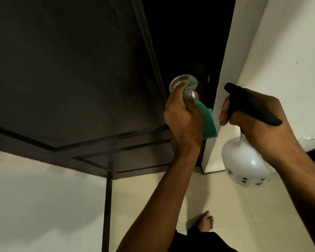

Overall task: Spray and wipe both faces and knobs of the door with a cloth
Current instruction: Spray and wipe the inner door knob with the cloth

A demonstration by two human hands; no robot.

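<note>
Left hand [183, 115] has its grip wrapped round the green cloth [208, 122], fingers curled and pressing it onto the silver knob [178, 81] near the latch edge of the dark door [71, 70]. Looks like the knob-wipe step on this face. The cloth is bunched between palm and metal so it can follow the round shape; its loose tail hangs down past the wrist, beside the door edge. Right hand [258, 113] holds the spray bottle [244, 160] by its black trigger head, grip closed round the neck; I can't tell if a finger sits on the trigger. Nozzle points towards the knob, bottle parked just to the right, apart from the door: probably kept ready for a re-spray without getting in the way of the wiping. The door stands ajar against the white wall [280, 51]. Bare foot [205, 220] on the tiled floor [244, 215] below. The other face and knob are out of view, so I can't judge them.
</note>
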